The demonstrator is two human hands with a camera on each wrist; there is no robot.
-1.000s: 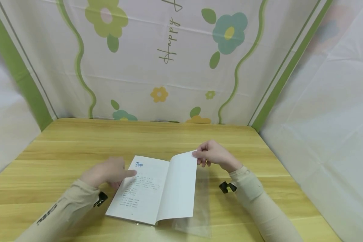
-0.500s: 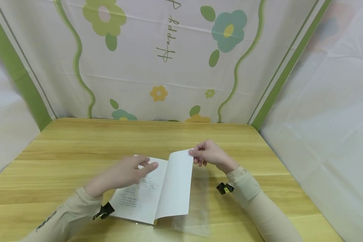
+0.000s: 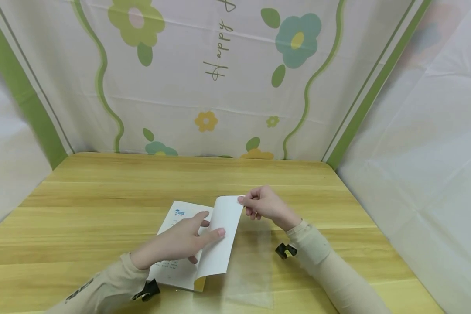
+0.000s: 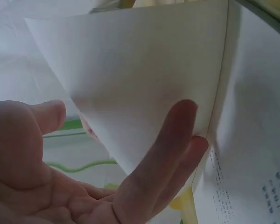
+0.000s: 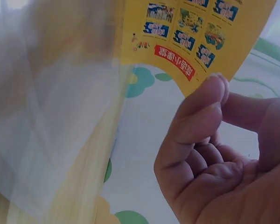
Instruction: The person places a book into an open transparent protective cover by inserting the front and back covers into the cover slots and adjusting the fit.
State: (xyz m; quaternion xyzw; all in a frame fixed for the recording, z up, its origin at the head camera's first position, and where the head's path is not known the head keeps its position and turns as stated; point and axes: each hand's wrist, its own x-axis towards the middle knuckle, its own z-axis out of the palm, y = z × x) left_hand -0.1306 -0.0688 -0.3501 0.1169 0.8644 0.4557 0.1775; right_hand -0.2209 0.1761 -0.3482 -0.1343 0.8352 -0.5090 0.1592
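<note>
An open book (image 3: pixel 176 277) lies on the table, its left page printed with text and a small blue heading. Its back cover (image 3: pixel 229 213) is raised and bends over to the left, with a plain white inner side. Seen from the right wrist, the cover's outer side (image 5: pixel 196 46) is yellow with small pictures and a red label. My right hand (image 3: pixel 268 205) pinches the cover's far corner between thumb and fingers. Over the page, my left hand (image 3: pixel 180 240) is spread, fingers close to the fold and thumb overlapping the white side. A clear plastic sheet (image 3: pixel 253 279) extends from beneath the book rightward.
The wooden table (image 3: pixel 102 183) reaches back to a white cloth backdrop (image 3: pixel 172 78) with printed flowers. White fabric walls (image 3: pixel 428 139) close in both sides. A black clip-like piece (image 3: pixel 285 250) sits by the right sleeve, another (image 3: pixel 147 290) by the left.
My left hand has moved right from the page's left edge to the fold, its fingers spreading. My right hand has drawn the cover's corner leftward, bending it further over.
</note>
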